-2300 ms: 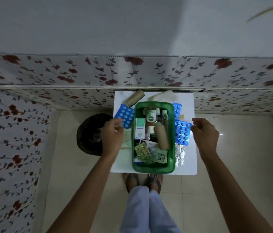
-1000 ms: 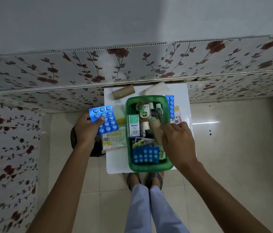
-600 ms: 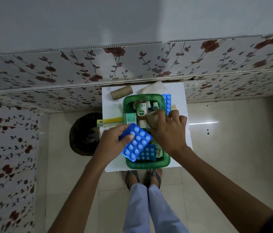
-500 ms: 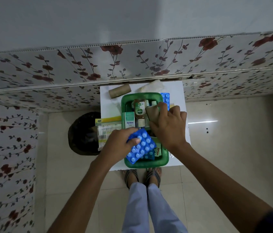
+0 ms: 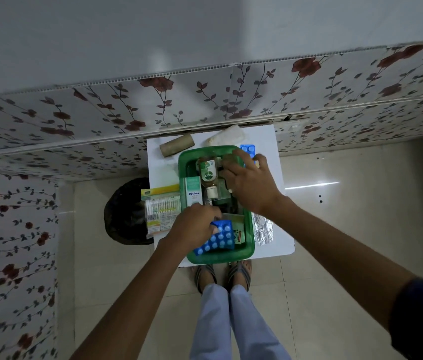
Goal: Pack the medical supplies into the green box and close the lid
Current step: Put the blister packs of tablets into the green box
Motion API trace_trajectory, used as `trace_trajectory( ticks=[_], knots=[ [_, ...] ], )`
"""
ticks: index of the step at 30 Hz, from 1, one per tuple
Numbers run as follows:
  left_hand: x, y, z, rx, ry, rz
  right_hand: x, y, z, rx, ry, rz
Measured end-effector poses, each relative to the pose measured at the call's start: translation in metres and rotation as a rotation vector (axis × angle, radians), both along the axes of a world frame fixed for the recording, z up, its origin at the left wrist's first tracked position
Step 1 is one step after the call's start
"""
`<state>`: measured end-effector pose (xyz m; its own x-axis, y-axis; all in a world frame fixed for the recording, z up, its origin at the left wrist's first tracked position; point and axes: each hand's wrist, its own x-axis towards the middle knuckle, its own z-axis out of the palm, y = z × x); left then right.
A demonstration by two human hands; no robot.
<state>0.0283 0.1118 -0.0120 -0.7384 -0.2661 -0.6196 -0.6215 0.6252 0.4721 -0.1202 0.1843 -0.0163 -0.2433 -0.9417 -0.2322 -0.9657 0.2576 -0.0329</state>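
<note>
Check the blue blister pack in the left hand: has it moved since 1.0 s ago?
Yes. The blue blister pack went from left of the green box, above the cotton swab packet, into the box's near end.

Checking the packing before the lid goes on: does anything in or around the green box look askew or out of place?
The blue blister pack under the left hand lies tilted across the near end of the green plastic box. The cotton-bud packet overhangs the white table's left edge.
</note>
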Motion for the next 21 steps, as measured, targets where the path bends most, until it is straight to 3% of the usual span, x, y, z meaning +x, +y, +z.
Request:
trace_trajectory(
  ticks=[2,5,7,9,11,13,18,21],
  knots=[
    [-0.004,0.002,-0.004,0.031,-0.014,-0.020,-0.003,-0.004,-0.001,-0.015,0.018,0.029],
    [-0.007,0.012,-0.009,-0.010,-0.015,-0.141,-0.002,0.003,0.005,-0.220,-0.110,-0.047],
    [-0.008,0.018,-0.007,-0.154,0.038,-0.242,-0.005,0.016,0.013,-0.362,-0.198,-0.253],
    [-0.009,0.019,-0.003,-0.300,0.240,-0.226,-0.014,0.033,0.013,-0.426,-0.314,-0.524],
    [-0.014,0.013,0.006,-0.337,0.459,-0.056,-0.028,0.045,0.005,-0.397,-0.406,-0.755],
    [-0.021,0.001,0.014,-0.281,0.562,0.172,-0.041,0.046,-0.008,-0.321,-0.448,-0.881],
    [-0.038,-0.031,0.017,-0.202,0.680,0.576,-0.055,0.008,-0.037,-0.055,-0.520,-0.939],
    [-0.039,-0.040,0.013,-0.129,0.686,0.702,-0.052,-0.012,-0.048,0.128,-0.383,-0.889]
  ],
)
